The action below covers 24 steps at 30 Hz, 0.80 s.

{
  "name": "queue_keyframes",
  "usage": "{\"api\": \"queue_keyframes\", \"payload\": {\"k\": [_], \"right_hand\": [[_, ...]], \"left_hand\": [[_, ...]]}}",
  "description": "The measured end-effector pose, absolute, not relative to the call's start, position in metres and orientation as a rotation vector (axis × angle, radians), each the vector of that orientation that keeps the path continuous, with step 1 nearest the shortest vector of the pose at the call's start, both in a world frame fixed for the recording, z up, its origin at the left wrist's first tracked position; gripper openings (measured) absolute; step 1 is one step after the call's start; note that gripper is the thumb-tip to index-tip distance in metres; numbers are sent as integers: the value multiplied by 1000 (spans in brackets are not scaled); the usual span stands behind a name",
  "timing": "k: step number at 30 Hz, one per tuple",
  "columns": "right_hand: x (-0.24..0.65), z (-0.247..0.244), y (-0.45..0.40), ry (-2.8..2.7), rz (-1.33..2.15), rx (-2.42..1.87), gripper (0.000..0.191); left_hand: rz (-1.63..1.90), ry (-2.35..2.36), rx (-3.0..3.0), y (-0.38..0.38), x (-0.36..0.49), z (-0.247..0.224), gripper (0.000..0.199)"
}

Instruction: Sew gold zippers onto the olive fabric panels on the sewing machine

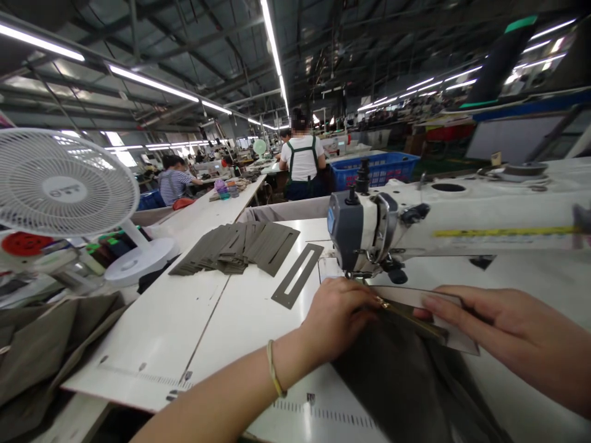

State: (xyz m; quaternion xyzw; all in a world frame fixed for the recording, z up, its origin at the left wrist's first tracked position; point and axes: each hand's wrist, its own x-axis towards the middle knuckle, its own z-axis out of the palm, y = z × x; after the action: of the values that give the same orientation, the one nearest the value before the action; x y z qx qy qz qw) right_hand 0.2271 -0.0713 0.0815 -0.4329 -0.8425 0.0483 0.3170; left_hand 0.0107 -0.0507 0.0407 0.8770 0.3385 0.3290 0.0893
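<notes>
My left hand (341, 317) is closed on the edge of a dark olive fabric piece (397, 375), right below the sewing machine head (364, 227). A zipper (413, 320) with a brass-coloured pull runs along the fabric's upper edge. To the right, my right hand (503, 326) pinches a pale greyish strip (455, 314) between thumb and fingers, lying against the zipper. The fabric hangs down over the front of the table. My left fingertips and the needle area are partly hidden. A slotted dark grey panel (298, 277) lies flat left of the machine.
A fanned stack of slotted panels (235, 246) lies on the white table (184, 326). At left stand a white fan (69, 184) and a pile of olive fabric pieces (41, 344). A blue basket (373, 169) and a co-worker in white (302, 157) are beyond the machine.
</notes>
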Motion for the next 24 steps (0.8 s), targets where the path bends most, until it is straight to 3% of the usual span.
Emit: {"api": "queue_keyframes", "payload": {"k": [5,11,16,18,20,24], "right_hand": [[229,76,-67,-2215,305,-1148,43],[232,75,-81,-2068,-541,-1074,26],[139,33,-127,-2153,-551,-583,26],[108,11,-126,-2281,-473,-640,22],[110,-4,-109,-2337,-465,-831,33],[207,-5,-61,-2370,-529,-1309,44]], "left_hand": [[896,1009,2813,-41,11,35,16],[634,969,2993,-31,13,43,18],[561,1136,2982,-28,13,55,14],[678,1170,2936,-28,12,55,15],[797,1214,2876,-27,9,53,15],[861,1262,2825,-32,3,39,19]]}}
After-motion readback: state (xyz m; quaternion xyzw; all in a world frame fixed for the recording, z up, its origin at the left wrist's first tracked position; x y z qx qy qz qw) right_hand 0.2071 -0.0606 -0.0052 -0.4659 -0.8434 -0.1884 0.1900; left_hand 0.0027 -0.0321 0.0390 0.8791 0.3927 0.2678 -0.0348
